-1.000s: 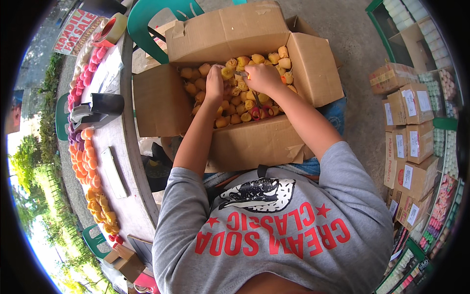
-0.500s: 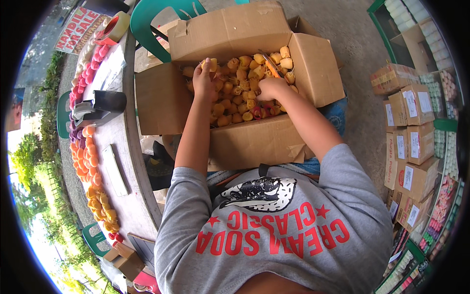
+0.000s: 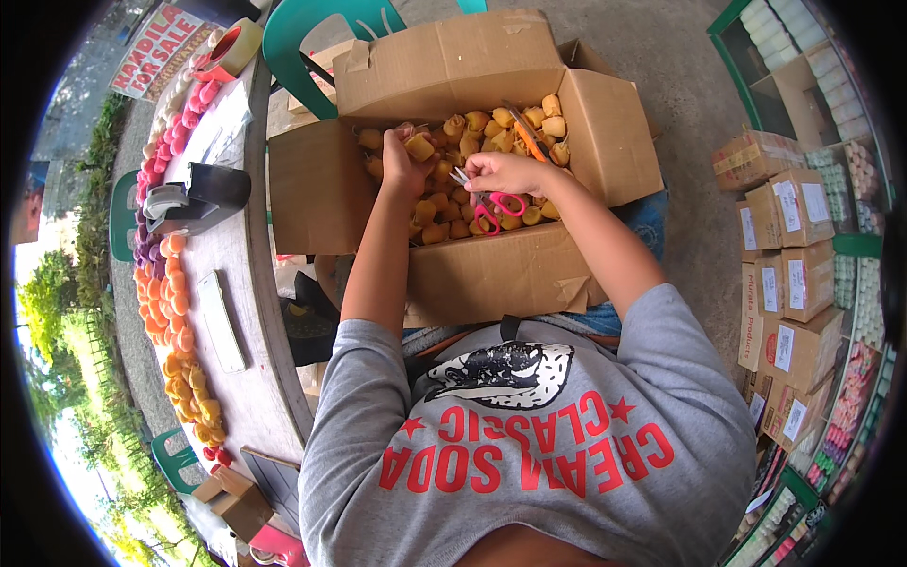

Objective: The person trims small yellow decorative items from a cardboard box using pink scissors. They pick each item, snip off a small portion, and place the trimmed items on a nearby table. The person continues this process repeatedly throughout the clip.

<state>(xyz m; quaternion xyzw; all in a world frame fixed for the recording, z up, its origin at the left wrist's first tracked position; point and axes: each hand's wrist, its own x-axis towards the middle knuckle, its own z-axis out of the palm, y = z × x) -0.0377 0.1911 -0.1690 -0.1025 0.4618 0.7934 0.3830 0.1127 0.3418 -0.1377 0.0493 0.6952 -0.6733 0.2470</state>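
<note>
Fingers of the left hand (image 3: pixel 401 168) are curled around a yellow candle (image 3: pixel 419 146) over the open cardboard box (image 3: pixel 501 276) of similar candles (image 3: pixel 553 127), while the right hand's (image 3: pixel 508 173) grip pink-handled scissors (image 3: pixel 494 198) near it.

Sign (image 3: pixel 162 49) red-lettered; grey shirt (image 3: pixel 529 420) red-lettered; cartons (image 3: pixel 814 352) bear printed labels (image 3: pixel 796 277).

Cardboard box (image 3: pixel 491 283) with yellow pieces (image 3: pixel 441 171), beside a pale table (image 3: pixel 260 378) with tape dispenser (image 3: pixel 217 196)

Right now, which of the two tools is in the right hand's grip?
The pink-handled scissors: the right hand holds them, while the orange-handled tool lies loose on the yellow pieces.
</note>
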